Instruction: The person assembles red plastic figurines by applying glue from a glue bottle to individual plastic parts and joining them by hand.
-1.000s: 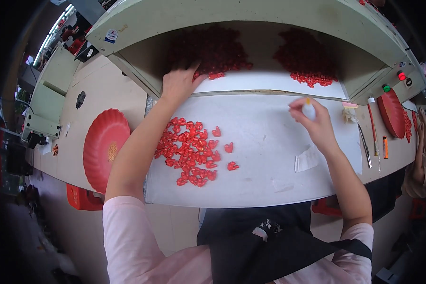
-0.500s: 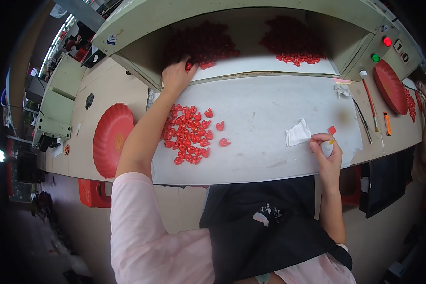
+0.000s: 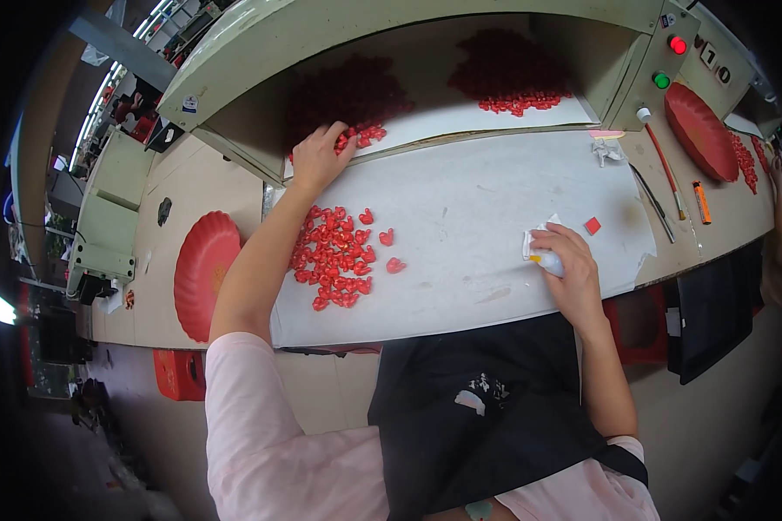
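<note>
My left hand (image 3: 323, 158) reaches to the front of the box-shaped machine. Its fingers curl around small shiny red pieces (image 3: 345, 139) at the front of the left-hand heap; how many is hidden. My right hand (image 3: 569, 271) grips a small whitish bottle (image 3: 549, 263) with a yellow part at its tip. The bottle is tilted toward a folded white cloth (image 3: 527, 246), partly covered by the fingers. More red pieces (image 3: 330, 252) lie spread on the white sheet (image 3: 452, 260), close to my left forearm. A small red square (image 3: 592, 226) rests right of the right hand.
The machine (image 3: 269, 74) spans the back, with a second red heap (image 3: 526, 102) inside and lit buttons (image 3: 661, 80). Red scalloped trays stand left (image 3: 202, 278) and right (image 3: 702, 130). A brush (image 3: 665, 165), a dark rod (image 3: 653, 204), an orange tube (image 3: 702, 203) and crumpled paper (image 3: 608, 152) lie right.
My left hand has drawn back toward the machine's front edge, with red pieces at its fingers. The right hand has moved left, bringing the bottle to the white cloth. The whole view has tilted slightly.
</note>
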